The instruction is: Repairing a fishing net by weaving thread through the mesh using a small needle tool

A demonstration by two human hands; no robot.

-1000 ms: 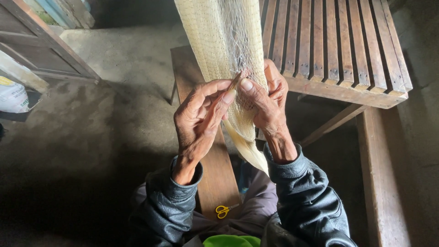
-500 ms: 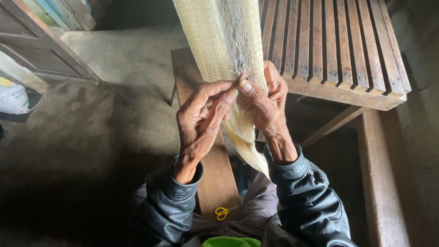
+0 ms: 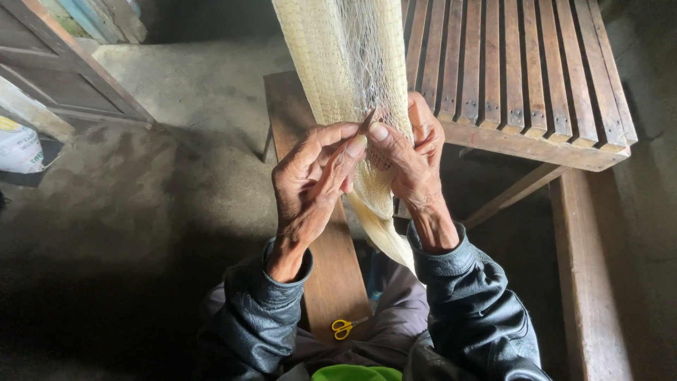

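At centre frame, both hands meet on a pale net [image 3: 338, 63] that hangs down from the top edge and trails off between the forearms toward the lower middle. Left hand [image 3: 310, 180] has its fingers curled, with thumb and forefinger pinched together on the net's mesh at the point where a thin brown needle [image 3: 367, 121] pokes up. Right hand [image 3: 409, 159] grips the net from the other side, thumb pressed up against the left fingertips, the other fingers folded around the fine, looser mesh. The two hands touch each other at the thumbs. Which hand actually holds the needle cannot be told.

Under the hands, a plank [image 3: 331, 268] runs from upper centre down to the lap. Small yellow scissors [image 3: 343, 327] lie on its lower end, well apart from the hands. Dark leather sleeves [image 3: 472, 310] cover both forearms. At the bottom edge sits something green [image 3: 352, 372], only partly in view.

Upper right holds a slatted wooden bench [image 3: 522, 77], its edge just behind the right hand. At the far left, a white sack [image 3: 21, 148] rests on the concrete floor [image 3: 141, 212], beside a wooden frame [image 3: 63, 70].
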